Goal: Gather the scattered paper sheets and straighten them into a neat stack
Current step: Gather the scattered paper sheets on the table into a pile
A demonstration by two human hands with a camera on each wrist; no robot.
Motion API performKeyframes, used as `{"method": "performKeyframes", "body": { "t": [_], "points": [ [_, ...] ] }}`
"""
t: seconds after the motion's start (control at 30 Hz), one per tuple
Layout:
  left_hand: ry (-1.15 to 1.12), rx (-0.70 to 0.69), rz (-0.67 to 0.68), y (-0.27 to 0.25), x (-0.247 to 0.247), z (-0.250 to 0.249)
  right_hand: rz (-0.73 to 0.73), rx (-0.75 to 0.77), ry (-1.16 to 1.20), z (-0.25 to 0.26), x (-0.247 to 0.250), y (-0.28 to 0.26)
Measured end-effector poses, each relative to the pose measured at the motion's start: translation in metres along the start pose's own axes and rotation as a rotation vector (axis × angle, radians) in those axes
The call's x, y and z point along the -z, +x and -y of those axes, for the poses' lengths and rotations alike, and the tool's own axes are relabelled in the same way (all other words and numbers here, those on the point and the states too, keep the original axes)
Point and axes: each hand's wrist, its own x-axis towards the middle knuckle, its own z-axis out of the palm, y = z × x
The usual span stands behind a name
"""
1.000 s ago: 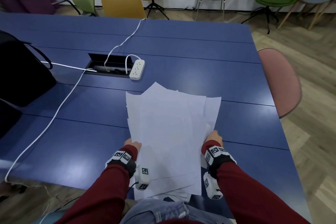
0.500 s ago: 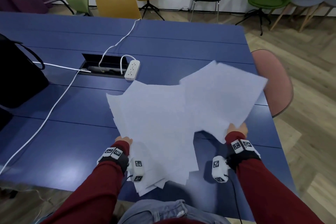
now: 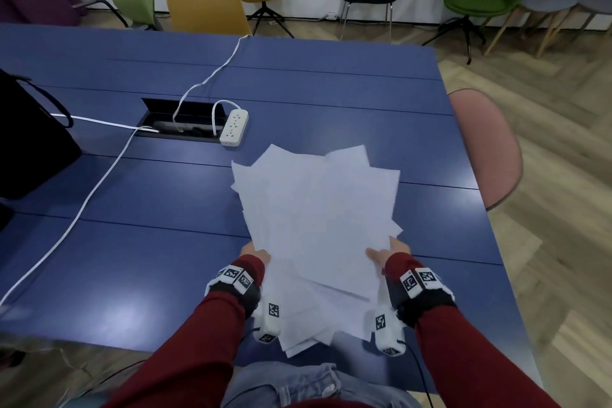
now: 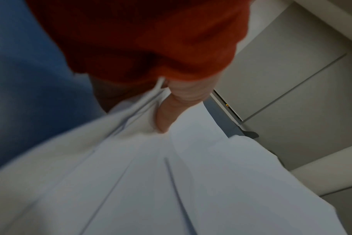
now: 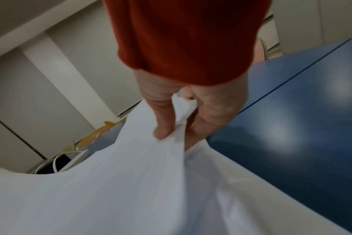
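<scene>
Fanned, uneven white paper sheets

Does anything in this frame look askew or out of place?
Yes: the paper sheets are fanned out, with corners jutting at different angles at the far and near ends, not yet squared. The left hand and right hand grip them at the sides above the blue table. Nothing else stands out.
</scene>
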Motion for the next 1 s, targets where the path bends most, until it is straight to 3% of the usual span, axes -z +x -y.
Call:
{"method": "performKeyframes", "body": {
  "t": [0.23,0.33,0.4,0.47,0.57,0.63,0.73,0.93,1.0],
  "points": [
    [0.022,-0.034,0.036,-0.003,-0.002,-0.001,0.287,0.244,0.511,0.053,0.017,-0.020],
    [-0.060,0.001,0.069,0.000,-0.001,0.001,0.373,0.248,0.840,0.069,0.028,-0.023],
    [-0.097,0.038,0.080,0.001,-0.001,0.004,0.317,0.161,0.949,0.063,0.032,-0.018],
    [-0.117,0.049,0.077,0.000,-0.001,0.004,0.204,0.069,0.861,0.053,0.035,-0.018],
    [-0.052,0.043,0.069,-0.004,-0.001,0.003,-0.061,-0.098,0.336,0.020,0.034,-0.019],
    [-0.090,0.048,0.057,-0.005,0.001,0.001,-0.068,-0.179,0.111,-0.012,0.025,-0.014],
    [-0.260,0.123,0.012,-0.002,0.004,-0.001,-0.068,-0.219,-0.046,-0.042,0.012,-0.006],
    [-0.503,0.163,0.107,0.004,0.001,0.006,-0.006,-0.168,-0.220,-0.023,-0.001,-0.012],
    [-0.488,0.166,0.114,0.000,0.000,0.007,-0.096,-0.145,-0.245,-0.018,-0.006,-0.010]
  ]
}}
